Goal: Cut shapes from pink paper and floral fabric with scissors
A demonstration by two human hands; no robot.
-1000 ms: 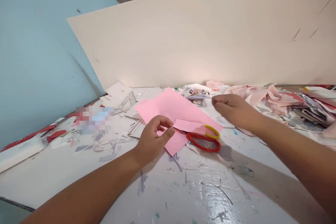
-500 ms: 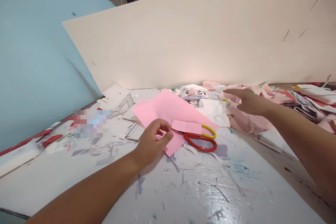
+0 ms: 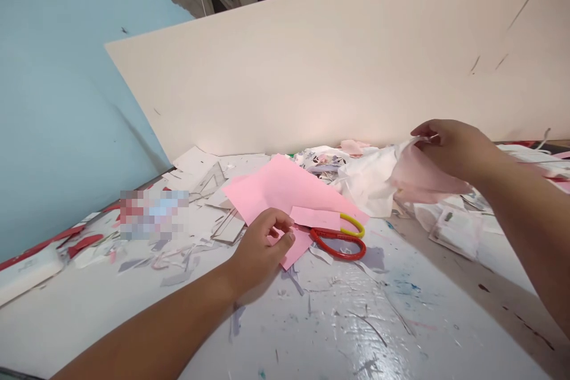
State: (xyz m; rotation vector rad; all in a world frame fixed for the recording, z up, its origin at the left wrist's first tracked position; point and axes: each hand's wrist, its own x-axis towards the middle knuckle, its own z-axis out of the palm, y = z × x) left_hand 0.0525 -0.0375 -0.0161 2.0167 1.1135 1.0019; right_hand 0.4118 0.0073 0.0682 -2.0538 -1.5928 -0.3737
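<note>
A pink paper sheet [image 3: 280,190] lies on the white, paint-stained table [image 3: 338,320]. My left hand [image 3: 260,246] rests at its near edge, fingers curled, thumb and forefinger pinching the paper. A small pink paper strip [image 3: 317,218] lies on the sheet, partly covering red scissors with one yellow handle loop [image 3: 341,237]. My right hand [image 3: 449,145] is raised at the right, closed on a pale pink and white bundle of paper scraps [image 3: 401,181] lifted off the pile.
A tall cream board [image 3: 338,71] stands along the table's back. Paper scraps and offcuts [image 3: 463,219] lie at the right and along the left edge [image 3: 178,249]. A light blue wall [image 3: 57,101] rises at the left. A white box [image 3: 27,270] sits far left.
My right hand reached right into the scrap pile, closed on a bundle and lifted it. The left hand stayed at the pink sheet's edge.
</note>
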